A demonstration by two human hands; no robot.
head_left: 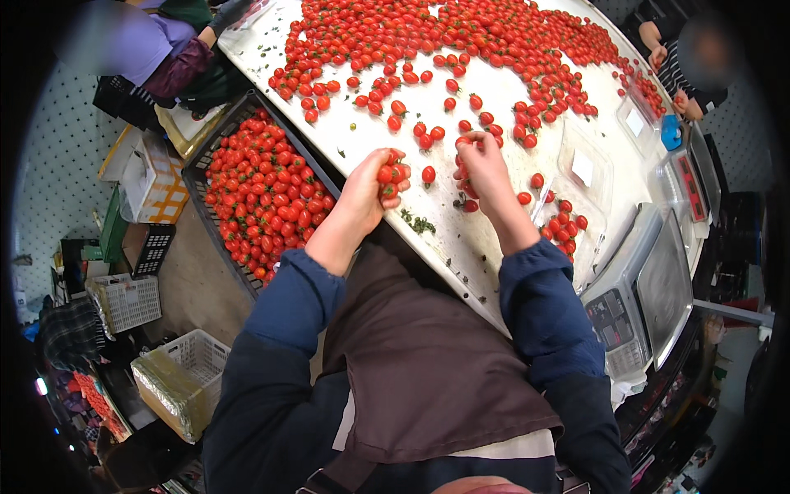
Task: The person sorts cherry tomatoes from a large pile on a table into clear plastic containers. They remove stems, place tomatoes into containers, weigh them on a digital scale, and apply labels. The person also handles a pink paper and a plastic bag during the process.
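Note:
Near the table's front edge, my left hand (368, 188) is curled around several red cherry tomatoes (388, 174). To its right, my right hand (489, 169) is pinched at a cherry tomato (463, 141), which the fingers partly cover. Other loose tomatoes lie on the white table (362, 136) around that hand, some right beside its fingers. A big spread of tomatoes (494, 33) covers the far part of the table. Left of my left hand, a black crate (191, 177) is heaped with cherry tomatoes (263, 198). Green stem scraps (420, 224) lie at the edge between my hands.
A weighing scale (613, 317) and clear plastic boxes (586, 165) stand on the right. Another scale (691, 185) sits farther back. One person (699, 66) is at the far right, another (156, 49) at the far left. A white crate (185, 370) stands on the floor.

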